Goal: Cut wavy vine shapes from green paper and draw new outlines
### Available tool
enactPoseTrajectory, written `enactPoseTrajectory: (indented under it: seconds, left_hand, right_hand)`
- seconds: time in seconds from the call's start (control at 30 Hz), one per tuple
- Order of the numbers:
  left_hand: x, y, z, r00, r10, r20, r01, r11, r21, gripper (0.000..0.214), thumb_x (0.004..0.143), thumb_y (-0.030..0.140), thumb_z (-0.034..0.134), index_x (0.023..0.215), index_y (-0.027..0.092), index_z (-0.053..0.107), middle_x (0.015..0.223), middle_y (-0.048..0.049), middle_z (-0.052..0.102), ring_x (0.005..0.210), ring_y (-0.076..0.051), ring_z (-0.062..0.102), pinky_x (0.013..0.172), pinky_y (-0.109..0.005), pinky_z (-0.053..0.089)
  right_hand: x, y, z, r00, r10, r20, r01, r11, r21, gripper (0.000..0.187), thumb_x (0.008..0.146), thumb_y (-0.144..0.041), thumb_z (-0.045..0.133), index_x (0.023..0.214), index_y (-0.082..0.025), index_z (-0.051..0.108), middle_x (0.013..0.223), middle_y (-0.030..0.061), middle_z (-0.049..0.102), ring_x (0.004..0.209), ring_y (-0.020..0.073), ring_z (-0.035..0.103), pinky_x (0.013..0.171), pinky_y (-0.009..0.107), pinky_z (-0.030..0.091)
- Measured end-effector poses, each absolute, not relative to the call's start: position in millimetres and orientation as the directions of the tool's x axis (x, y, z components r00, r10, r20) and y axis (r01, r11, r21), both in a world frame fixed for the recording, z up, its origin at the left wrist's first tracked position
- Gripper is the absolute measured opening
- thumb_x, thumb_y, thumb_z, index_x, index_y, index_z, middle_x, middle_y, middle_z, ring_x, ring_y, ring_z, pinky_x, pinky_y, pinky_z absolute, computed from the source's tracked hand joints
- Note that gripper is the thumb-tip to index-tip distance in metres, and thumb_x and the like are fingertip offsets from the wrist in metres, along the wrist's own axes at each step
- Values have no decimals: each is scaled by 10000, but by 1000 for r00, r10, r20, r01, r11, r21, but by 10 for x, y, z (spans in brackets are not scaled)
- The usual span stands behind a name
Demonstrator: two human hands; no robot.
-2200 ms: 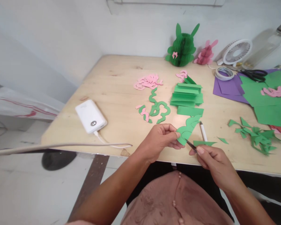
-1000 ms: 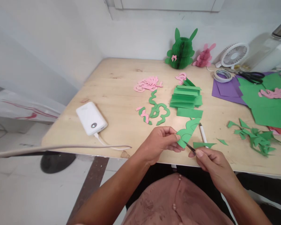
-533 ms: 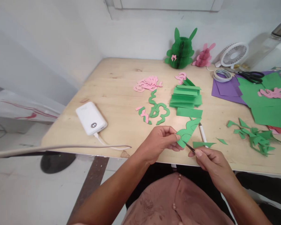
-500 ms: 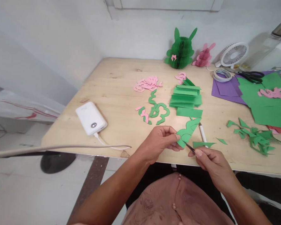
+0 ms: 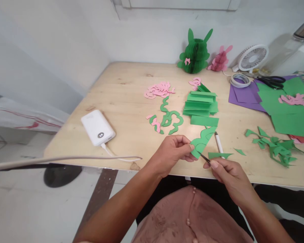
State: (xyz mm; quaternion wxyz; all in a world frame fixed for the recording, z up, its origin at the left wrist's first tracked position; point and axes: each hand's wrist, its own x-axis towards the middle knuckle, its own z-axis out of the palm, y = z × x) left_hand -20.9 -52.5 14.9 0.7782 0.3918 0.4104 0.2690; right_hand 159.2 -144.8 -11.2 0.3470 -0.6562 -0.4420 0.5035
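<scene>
Between the thumb and fingers of my left hand (image 5: 176, 150) is a piece of green paper (image 5: 204, 140) with a scalloped upper edge and a curved line drawn on it. My right hand (image 5: 230, 173) grips a pair of scissors (image 5: 205, 157) whose dark, narrow blades meet the paper's lower edge; the handles are hidden in my fingers. A white pen (image 5: 219, 141) lies just beyond my right hand, over a green paper offcut (image 5: 220, 155). Past the held piece are a green paper strip (image 5: 204, 120) and folded green paper (image 5: 199, 103).
Curvy green cutouts (image 5: 176, 116) and pink cutouts (image 5: 159, 90) lie mid-table. A power bank (image 5: 97, 126) with a cable sits left. Green scraps (image 5: 281, 150), green sheets (image 5: 291, 118), tape (image 5: 240, 81) and black scissors (image 5: 271, 82) are right. Paper rabbits (image 5: 194, 55), a fan (image 5: 253, 58) stand behind.
Both hands, the green paper and the scissors hold almost the same place. The whole view has shifted very slightly.
</scene>
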Motion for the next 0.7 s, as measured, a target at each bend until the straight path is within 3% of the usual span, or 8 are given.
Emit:
enactPoseTrajectory:
  seconds: [0.7]
  left_hand:
    - [-192,-545,166,512,748,-421,-103,541,835,178,705,249,680,646,149,545,589,18,603,590,-136,659,669,-284,534]
  right_hand:
    - [1588,-1429,-101,100,930,-355,256,-368,-894,492,816,-608,539,755,-151,712,519,-53,270,502,107,263,492,260,196]
